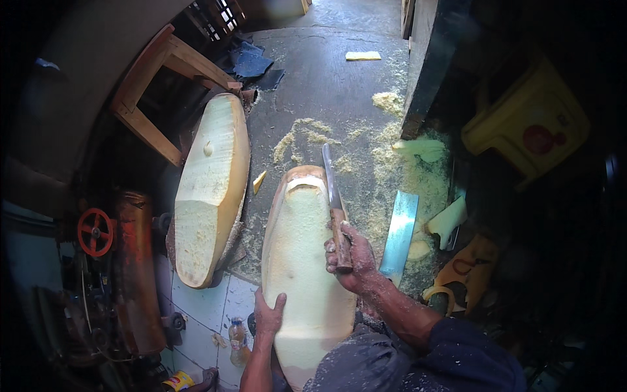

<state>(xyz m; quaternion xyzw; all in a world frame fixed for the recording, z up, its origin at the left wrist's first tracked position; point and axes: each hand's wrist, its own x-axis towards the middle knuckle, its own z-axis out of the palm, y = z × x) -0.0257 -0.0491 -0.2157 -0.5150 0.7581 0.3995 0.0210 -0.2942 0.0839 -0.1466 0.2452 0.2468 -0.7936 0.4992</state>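
Observation:
A long pale-yellow motorcycle seat foam (304, 261) lies lengthwise in front of me, its narrow end pointing away. At its left edge my left hand (268, 317) grips the side, thumb on top; the other fingers are partly hidden. My right hand (353, 258) is closed around the wooden handle of a knife (331, 179). The long blade points away from me, over the far right edge of the foam. Crumbs cling to my right hand and forearm. To the left rests a second seat foam (212, 173), with a small dent in its upper face.
Foam crumbs (388, 103) litter the dark floor (313, 72). A shiny curved strip (400, 232) and red-handled pliers (467, 264) lie right. A yellow plastic stool (532, 124) stands beyond. At left are a wooden frame (147, 72), a rusty-orange tank (135, 274) and a bottle (238, 336).

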